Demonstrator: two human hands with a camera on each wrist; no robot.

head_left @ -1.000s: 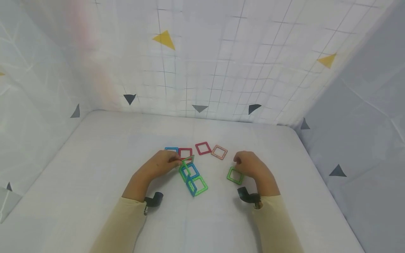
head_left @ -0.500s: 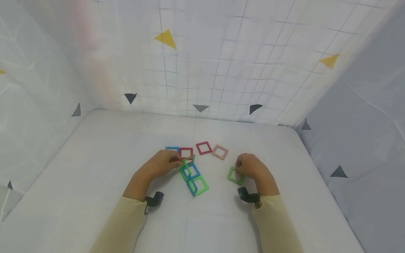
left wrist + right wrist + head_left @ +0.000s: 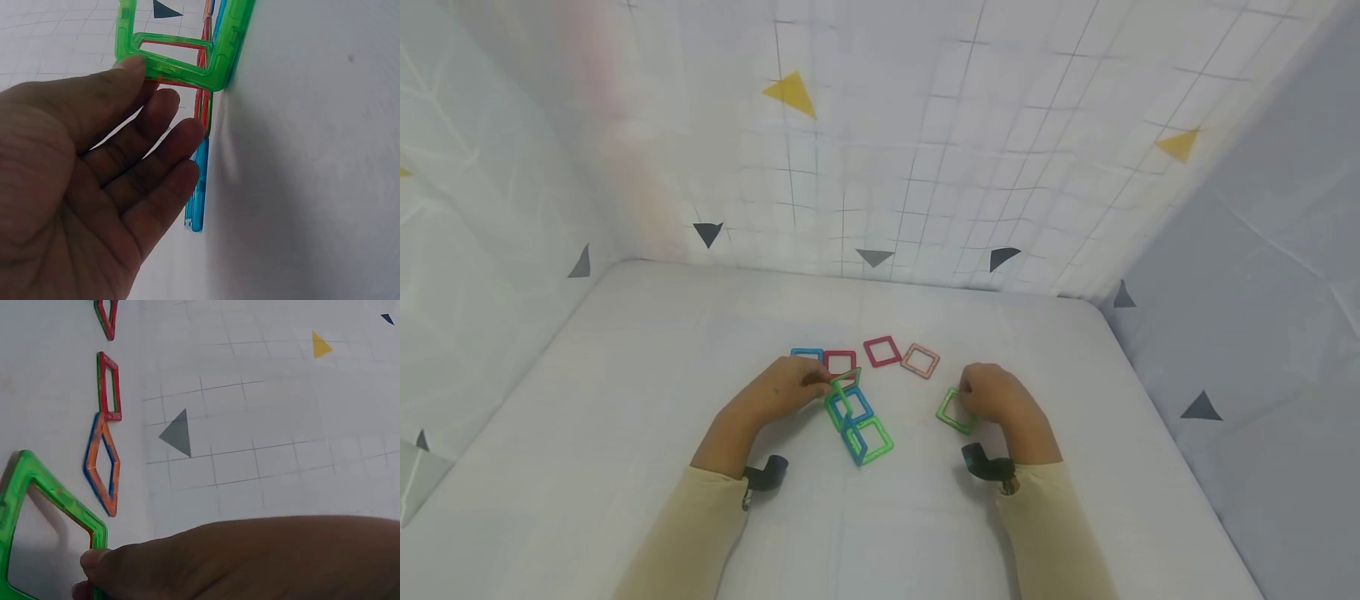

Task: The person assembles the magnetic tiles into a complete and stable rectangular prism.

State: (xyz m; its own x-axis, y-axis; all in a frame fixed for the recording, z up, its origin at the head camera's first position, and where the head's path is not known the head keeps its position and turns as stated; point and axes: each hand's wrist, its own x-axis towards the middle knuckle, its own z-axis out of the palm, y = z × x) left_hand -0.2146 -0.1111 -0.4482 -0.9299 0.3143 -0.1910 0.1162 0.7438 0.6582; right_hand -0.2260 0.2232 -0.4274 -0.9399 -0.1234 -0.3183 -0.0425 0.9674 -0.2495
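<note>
My left hand (image 3: 781, 388) pinches the edge of an upright green magnetic tile (image 3: 228, 47) between thumb and fingertips; its other fingers are loosely bent. That square tile belongs to a small structure, along with a flat blue tile (image 3: 867, 407), a flat green tile (image 3: 882, 449) and a tilted blue tile (image 3: 851, 448). To the right, my right hand (image 3: 997, 396) pinches the corner of a separate green tile (image 3: 67, 501) between thumb and finger. Part of that tile is hidden behind the hand in the head view.
Beyond the structure lie a blue tile (image 3: 807, 352), a red tile (image 3: 839, 354), another red tile (image 3: 883, 363) and an orange tile (image 3: 931, 369). A white cloth covers the table (image 3: 880, 533), with grid-patterned sheeting (image 3: 880, 167) behind it.
My right fingers have closed on the corner of the separate green tile, which has shifted slightly up and left. The left hand and the structure have stayed in place.
</note>
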